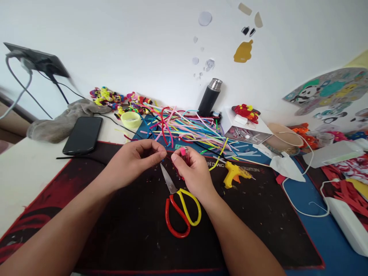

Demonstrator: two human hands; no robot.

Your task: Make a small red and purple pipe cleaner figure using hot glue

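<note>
My left hand is closed, thumb against fingertips, on a tiny blue piece that is mostly hidden. My right hand wraps around a red see-through lighter with a pink button, its top pointing up beside the thumb. The two hands are close together but apart, above the dark mat. Below and between them, scissors with one red and one yellow handle lie on the mat, blades closed and pointing away from me. A yellow glue gun rests to the right of my right hand.
A heap of coloured pipe cleaners spreads behind my hands. Beyond it a black thermos leans near the wall. A phone and a pale yellow tape roll are at left. A white box and white cable are at right.
</note>
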